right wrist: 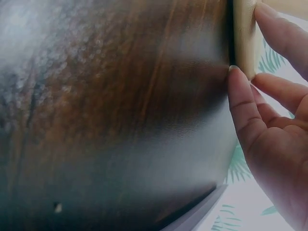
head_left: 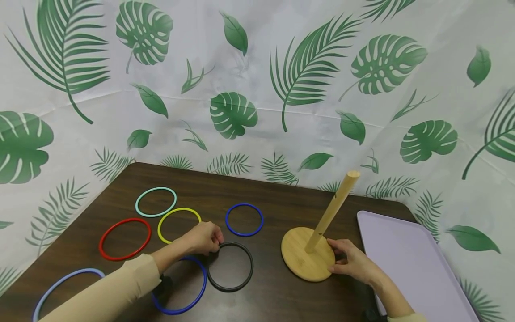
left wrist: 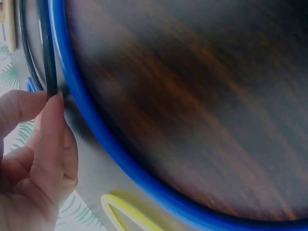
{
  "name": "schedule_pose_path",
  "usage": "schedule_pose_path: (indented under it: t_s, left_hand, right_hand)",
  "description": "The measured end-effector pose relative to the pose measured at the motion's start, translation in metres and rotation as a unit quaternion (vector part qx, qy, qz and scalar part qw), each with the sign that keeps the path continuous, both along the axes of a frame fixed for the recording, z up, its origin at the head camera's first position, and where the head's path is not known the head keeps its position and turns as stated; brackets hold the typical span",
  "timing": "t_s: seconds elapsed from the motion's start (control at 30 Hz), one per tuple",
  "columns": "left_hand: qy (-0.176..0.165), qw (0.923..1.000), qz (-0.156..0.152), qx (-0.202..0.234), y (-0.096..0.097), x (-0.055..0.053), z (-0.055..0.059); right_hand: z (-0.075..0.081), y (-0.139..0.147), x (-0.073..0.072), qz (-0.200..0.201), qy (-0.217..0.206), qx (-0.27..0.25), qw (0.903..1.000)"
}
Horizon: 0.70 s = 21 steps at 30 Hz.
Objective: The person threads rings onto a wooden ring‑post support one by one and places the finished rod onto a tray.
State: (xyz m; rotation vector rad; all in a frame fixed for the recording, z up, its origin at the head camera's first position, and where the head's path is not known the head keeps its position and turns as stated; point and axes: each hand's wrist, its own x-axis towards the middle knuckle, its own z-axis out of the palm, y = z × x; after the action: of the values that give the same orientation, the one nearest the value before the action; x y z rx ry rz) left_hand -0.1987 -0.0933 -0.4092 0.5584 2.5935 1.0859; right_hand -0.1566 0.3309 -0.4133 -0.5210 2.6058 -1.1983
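Note:
My left hand (head_left: 204, 238) pinches the upper left rim of a black ring (head_left: 229, 290) between thumb and fingertips. In the left wrist view the pinched part of the black ring (left wrist: 50, 57) stands up beside a blue ring (left wrist: 108, 144). To the right is a wooden stand, an upright dowel (head_left: 334, 208) on a round base (head_left: 295, 255), with no ring on the dowel. My right hand (head_left: 354, 261) holds the right edge of that base with thumb and fingers. The base's edge (right wrist: 244, 43) lies between them in the right wrist view.
Left of the stand lie a small blue ring (head_left: 244, 235), a yellow ring (head_left: 181, 209), a mint ring (head_left: 156, 188), a red ring (head_left: 116, 259) and a light blue ring (head_left: 60, 280), partly behind my sleeve. A lilac tray (head_left: 414, 264) is at the right. A leaf-print sheet (head_left: 257, 147) hangs behind the table.

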Motion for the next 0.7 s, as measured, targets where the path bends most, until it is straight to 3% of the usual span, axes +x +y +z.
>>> schedule_pose_path:
  t_s: [0.17,0.37,0.7]
  left_hand:
    - [-0.017,0.9997,-0.005,0.016,0.0,0.0,0.001]
    - [-0.063,0.9968,-0.003,0.049,0.002,0.0,0.01]
    - [-0.107,0.9843,-0.01,0.139,0.011,-0.009,0.041]
  right_hand:
    - [0.001,-0.001,0.001,-0.003,-0.003,0.004,1.0]
    - [0.001,-0.001,0.001,-0.008,-0.001,0.006,1.0]
    - [0.0,-0.001,0.003,-0.016,-0.001,0.004,0.9999]
